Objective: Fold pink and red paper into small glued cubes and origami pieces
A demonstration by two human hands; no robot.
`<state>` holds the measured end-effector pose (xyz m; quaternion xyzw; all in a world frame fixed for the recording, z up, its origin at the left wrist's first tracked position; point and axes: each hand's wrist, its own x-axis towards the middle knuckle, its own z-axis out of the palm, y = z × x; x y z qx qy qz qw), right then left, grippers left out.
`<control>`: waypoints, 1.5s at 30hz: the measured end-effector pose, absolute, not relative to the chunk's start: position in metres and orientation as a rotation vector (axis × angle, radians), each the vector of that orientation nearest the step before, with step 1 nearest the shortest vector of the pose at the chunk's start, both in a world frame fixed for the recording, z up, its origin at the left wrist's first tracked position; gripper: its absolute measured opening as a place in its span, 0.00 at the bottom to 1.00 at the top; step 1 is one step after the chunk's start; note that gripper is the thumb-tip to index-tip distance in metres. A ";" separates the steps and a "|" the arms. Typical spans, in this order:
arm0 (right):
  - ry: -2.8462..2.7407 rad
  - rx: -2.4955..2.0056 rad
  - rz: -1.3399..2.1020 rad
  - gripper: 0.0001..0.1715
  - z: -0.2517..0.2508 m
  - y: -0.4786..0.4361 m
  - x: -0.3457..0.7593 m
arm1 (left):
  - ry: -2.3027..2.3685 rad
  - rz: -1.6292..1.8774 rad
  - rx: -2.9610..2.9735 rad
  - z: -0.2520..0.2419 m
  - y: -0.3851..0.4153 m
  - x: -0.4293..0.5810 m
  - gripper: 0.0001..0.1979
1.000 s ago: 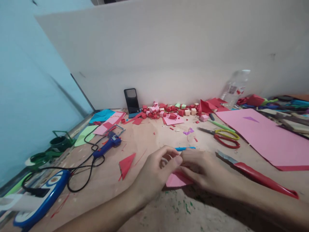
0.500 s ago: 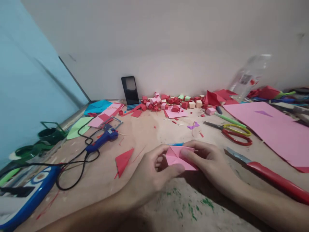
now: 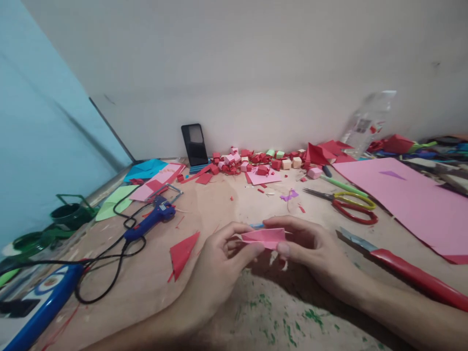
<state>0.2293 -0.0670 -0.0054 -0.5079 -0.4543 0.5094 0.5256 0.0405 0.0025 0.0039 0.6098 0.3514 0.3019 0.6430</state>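
Note:
A small piece of folded pink paper (image 3: 266, 237) is held between my two hands, above the near middle of the table. Its front edge faces me and its sides stand up at the folds. My left hand (image 3: 228, 251) pinches its left end, thumb in front and fingers behind. At the right end, my right hand (image 3: 307, 243) grips it between thumb and fingers. Behind the paper a bit of a blue thing (image 3: 258, 225) shows, mostly hidden. A red paper triangle (image 3: 184, 254) lies left of my left hand.
Right of my hands lie scissors (image 3: 338, 204), a red-handled knife (image 3: 402, 270) and a large pink sheet (image 3: 409, 204). On the left are a blue glue gun (image 3: 149, 219) and its black cord. Several small paper cubes (image 3: 261, 161), a phone (image 3: 195, 145) and a plastic bottle (image 3: 369, 122) stand along the wall.
The pink paper has been tipped from showing its flat, creased face to nearly edge-on. My right thumb has moved from its top face down to the near edge. The camera view has shifted slightly.

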 end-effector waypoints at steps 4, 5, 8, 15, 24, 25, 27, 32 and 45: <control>-1.034 -1.106 1.381 0.33 -0.006 -0.066 0.229 | 0.899 0.732 1.463 0.003 0.005 0.039 0.13; -1.025 -1.134 1.373 0.30 -0.005 -0.065 0.227 | 0.906 0.734 1.487 0.002 0.005 0.039 0.13; -1.043 -1.247 1.327 0.16 -0.002 -0.063 0.223 | 0.919 0.697 1.550 0.003 0.004 0.039 0.14; -1.087 -1.330 1.215 0.18 0.002 -0.063 0.222 | 0.856 0.590 1.536 0.010 0.002 0.043 0.13; -1.186 -1.352 1.263 0.18 0.003 -0.064 0.224 | 0.858 0.561 1.565 0.010 -0.001 0.042 0.13; -1.180 -1.347 1.272 0.18 0.002 -0.064 0.224 | 0.859 0.563 1.566 0.010 -0.001 0.042 0.13; -1.185 -1.347 1.275 0.17 0.002 -0.064 0.224 | 0.855 0.567 1.567 0.010 -0.001 0.042 0.13; -1.208 -1.289 1.306 0.16 0.004 -0.063 0.223 | 0.851 0.563 1.588 0.011 -0.001 0.042 0.13; -1.225 -1.280 1.289 0.14 0.004 -0.063 0.222 | 0.898 0.571 1.576 0.011 -0.001 0.042 0.11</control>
